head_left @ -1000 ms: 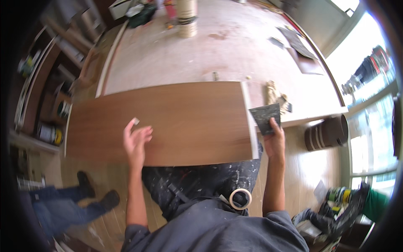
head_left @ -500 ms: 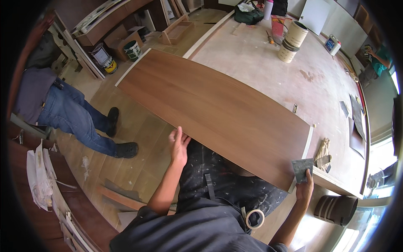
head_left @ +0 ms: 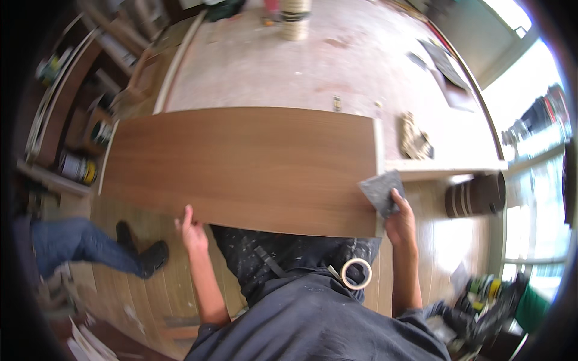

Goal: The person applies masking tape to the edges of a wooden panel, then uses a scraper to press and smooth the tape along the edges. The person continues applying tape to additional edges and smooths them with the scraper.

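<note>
A long brown wood-grain board (head_left: 247, 168) with pale end edges lies crosswise before me, its far side over the worktable. My left hand (head_left: 194, 233) holds the near long edge, left of the middle, with the thumb up at the edge and the other fingers partly hidden. At the right end my right hand (head_left: 400, 222) grips a grey piece of sandpaper (head_left: 382, 189) between thumb and fingers. The sandpaper overlaps the board's near right corner. A roll of masking tape (head_left: 356, 260) hangs at my waist.
The pale worktable (head_left: 259, 72) carries stacked tubs (head_left: 295, 21), a work glove (head_left: 414, 138) and dark sheets (head_left: 448, 69). A dark brown bin (head_left: 475, 195) stands at its right. At left are a person's jeans-clad leg (head_left: 90, 243) and paint cans (head_left: 77, 167).
My view has turned to the right, and the board now lies nearly straight across it. Both hands keep their places at the board, the sandpaper still in the right one.
</note>
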Tool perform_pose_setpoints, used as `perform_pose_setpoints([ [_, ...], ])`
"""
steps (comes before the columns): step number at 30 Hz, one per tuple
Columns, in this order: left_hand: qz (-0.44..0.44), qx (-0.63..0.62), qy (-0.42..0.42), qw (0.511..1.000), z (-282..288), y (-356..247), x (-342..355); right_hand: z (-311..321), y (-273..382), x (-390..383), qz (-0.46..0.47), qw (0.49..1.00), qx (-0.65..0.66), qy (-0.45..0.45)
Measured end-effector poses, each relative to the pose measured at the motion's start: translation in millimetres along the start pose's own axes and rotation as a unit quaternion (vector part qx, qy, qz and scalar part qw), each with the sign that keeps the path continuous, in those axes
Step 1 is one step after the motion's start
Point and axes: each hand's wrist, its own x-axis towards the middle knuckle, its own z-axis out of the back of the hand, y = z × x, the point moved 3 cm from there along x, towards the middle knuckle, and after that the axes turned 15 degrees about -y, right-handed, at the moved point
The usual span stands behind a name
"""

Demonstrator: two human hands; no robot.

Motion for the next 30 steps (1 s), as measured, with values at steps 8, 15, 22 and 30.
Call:
perform_pose_setpoints([
  [8, 0.009, 0.059, 0.063, 0.996, 10, -8, 18, 16, -22, -18, -0.014, 0.999, 0.036, -0.014],
  [15, -0.251, 0.138, -0.235, 0.929, 0, -30, -27, 21, -18, -11, 0.027, 0.997, 0.054, -0.04],
  [22, -0.35, 0.181, 0.165, 0.904, -139, -43, -139, 0, 62, -13, 0.452, 0.875, -0.149, -0.094],
  [30, -0.012, 0.222, 0.54, 0.812, -299, 122, -269, -72, 37, 56, 0.684, 0.58, -0.441, 0.026],
])
